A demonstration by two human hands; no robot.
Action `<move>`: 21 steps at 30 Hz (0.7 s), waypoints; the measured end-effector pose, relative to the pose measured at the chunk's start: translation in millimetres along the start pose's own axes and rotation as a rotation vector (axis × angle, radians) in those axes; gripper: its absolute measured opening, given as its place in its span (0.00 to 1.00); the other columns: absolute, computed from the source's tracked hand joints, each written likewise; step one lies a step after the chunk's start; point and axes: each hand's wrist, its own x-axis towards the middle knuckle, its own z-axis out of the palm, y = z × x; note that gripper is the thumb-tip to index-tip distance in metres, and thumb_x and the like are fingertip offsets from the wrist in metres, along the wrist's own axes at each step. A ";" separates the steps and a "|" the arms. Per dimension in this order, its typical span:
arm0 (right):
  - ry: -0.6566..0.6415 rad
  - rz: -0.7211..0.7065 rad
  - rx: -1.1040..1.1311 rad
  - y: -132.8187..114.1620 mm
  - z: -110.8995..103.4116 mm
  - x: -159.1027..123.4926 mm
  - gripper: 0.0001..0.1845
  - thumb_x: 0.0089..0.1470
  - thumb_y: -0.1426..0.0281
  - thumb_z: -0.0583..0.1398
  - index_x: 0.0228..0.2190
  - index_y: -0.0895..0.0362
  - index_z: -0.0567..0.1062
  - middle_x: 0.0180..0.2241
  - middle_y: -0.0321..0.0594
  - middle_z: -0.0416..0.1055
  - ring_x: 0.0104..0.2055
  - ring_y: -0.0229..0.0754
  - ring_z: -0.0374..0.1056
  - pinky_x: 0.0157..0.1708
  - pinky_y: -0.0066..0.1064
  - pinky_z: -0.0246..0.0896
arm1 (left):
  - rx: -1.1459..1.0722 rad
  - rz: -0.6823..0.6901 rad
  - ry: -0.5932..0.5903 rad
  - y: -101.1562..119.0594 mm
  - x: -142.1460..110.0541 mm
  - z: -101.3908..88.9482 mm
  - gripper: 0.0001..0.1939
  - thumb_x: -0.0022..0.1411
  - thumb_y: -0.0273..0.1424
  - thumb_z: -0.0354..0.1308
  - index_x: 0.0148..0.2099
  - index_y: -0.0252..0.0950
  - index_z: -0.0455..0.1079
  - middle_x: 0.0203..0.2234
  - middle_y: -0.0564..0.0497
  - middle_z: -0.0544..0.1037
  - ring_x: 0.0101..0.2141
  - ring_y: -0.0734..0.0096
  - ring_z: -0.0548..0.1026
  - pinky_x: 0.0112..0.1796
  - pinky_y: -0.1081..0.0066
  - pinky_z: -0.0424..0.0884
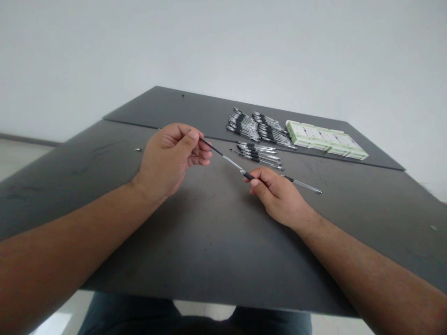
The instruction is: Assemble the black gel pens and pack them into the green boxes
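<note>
My left hand (171, 156) is closed in a pinch on the dark end of a slim pen refill (228, 161). The refill slants down to the right, and its other end meets a pen barrel (248, 176) with a black grip. Thumb and fingers of my right hand (279, 193) are wrapped round that barrel, hiding most of it. Just behind the right hand lies a clear pen (303, 184) with a black grip, partly covered by the hand. A small silvery cone-shaped piece (138, 149) rests on the table left of my left hand.
Beyond my hands lies a small row of pens (260, 153). Farther back are two bigger groups of pens (242, 124). A pale green and white box-like pack (324, 138) sits at the back right. The dark table (209, 260) has a seam across it.
</note>
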 end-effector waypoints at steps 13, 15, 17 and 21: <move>0.006 -0.002 0.001 0.2 -0.7 1.2 0.13 0.74 0.63 0.55 0.46 0.54 0.78 0.36 0.40 0.79 0.38 0.45 0.74 0.41 0.35 0.64 | 0.018 0.003 -0.005 2.1 -0.8 0.8 0.16 0.69 0.41 0.75 0.40 0.35 0.76 0.29 0.49 0.85 0.28 0.69 0.84 0.29 0.71 0.85; 0.007 -0.006 0.004 0.8 -0.2 1.2 0.13 0.74 0.63 0.56 0.46 0.54 0.79 0.36 0.40 0.79 0.38 0.45 0.74 0.41 0.35 0.63 | 0.030 -0.005 -0.002 1.5 -0.8 0.5 0.17 0.68 0.42 0.75 0.40 0.35 0.76 0.29 0.49 0.85 0.28 0.69 0.84 0.29 0.72 0.85; 0.011 -0.011 0.009 1.5 0.5 1.2 0.13 0.74 0.63 0.55 0.45 0.53 0.79 0.36 0.39 0.79 0.38 0.45 0.74 0.40 0.35 0.63 | 0.036 -0.001 0.001 1.2 -0.9 0.2 0.17 0.69 0.43 0.75 0.40 0.35 0.76 0.29 0.49 0.85 0.28 0.69 0.84 0.30 0.72 0.84; 0.011 -0.015 0.004 2.1 1.4 1.6 0.13 0.74 0.63 0.55 0.45 0.53 0.78 0.35 0.39 0.79 0.37 0.44 0.73 0.39 0.35 0.63 | 0.036 0.014 -0.016 1.3 -1.4 -0.1 0.17 0.68 0.42 0.75 0.40 0.36 0.76 0.29 0.50 0.85 0.28 0.69 0.84 0.30 0.72 0.84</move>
